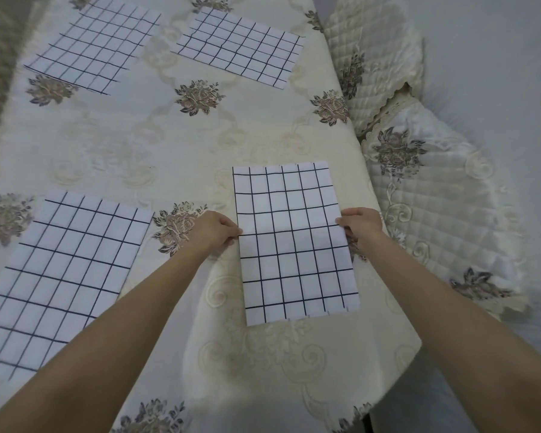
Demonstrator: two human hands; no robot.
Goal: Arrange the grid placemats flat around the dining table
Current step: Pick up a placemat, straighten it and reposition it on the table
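Several white placemats with a black grid lie on the cream floral tablecloth. The nearest placemat lies flat near the table's right edge. My left hand pinches its left edge and my right hand pinches its right edge, both at mid-length. Another placemat lies at the near left, partly under my left forearm. Two more lie at the far side: one at the far left and one at the far right.
A chair with a quilted cream cover stands against the table's right side, and another quilted chair back is at the far right. The tablecloth hangs over the near right corner. Grey floor lies to the right.
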